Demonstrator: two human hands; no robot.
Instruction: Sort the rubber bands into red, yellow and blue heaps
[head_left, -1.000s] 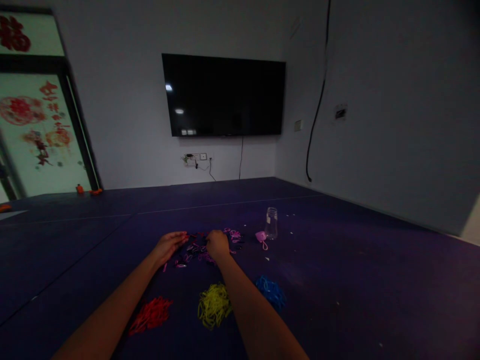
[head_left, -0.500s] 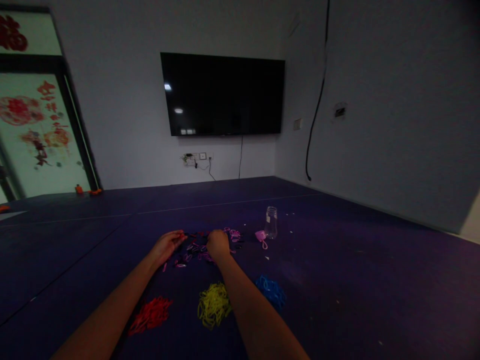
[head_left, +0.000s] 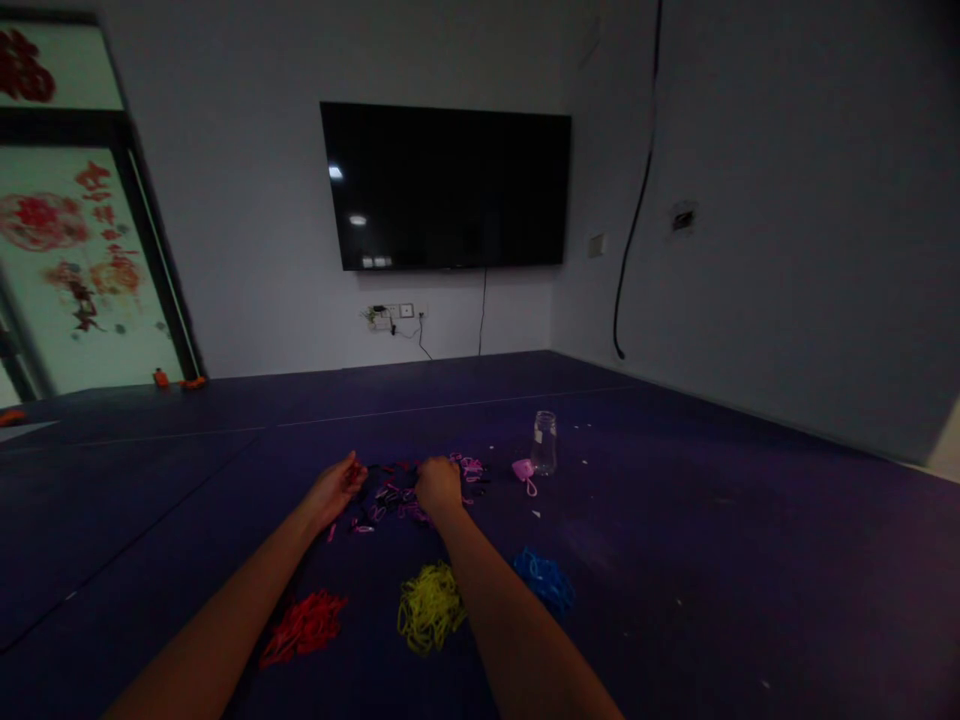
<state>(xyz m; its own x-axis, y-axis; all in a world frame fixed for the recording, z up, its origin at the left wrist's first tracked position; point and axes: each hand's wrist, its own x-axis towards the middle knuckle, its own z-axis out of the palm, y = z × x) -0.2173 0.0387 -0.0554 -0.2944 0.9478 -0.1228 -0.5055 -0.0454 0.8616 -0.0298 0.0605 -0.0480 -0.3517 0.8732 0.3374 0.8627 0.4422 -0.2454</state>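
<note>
My left hand [head_left: 335,492] is at the left side of a mixed pile of pink, purple, black and red rubber bands [head_left: 390,495]. Its fingers curl around a few red rubber bands [head_left: 352,475]. At the pile's right part, my right hand [head_left: 439,486] is closed with the fingers pointing down. The back of that hand hides its fingertips and whatever they pinch. Closer to me lie sorted heaps: red rubber bands [head_left: 306,625], yellow rubber bands [head_left: 430,610] and blue rubber bands [head_left: 544,580], the last two partly behind my right forearm.
A clear open bottle [head_left: 544,443] stands upright right of the pile, with a pink cap with a loop [head_left: 524,472] beside it. Small white scraps [head_left: 536,514] dot the purple floor covering [head_left: 675,500]. A television [head_left: 454,188] hangs on the far wall.
My left fingers have curled inward, and the red bands now sit deeper in that hand. The right hand stays at nearly the same spot over the pile.
</note>
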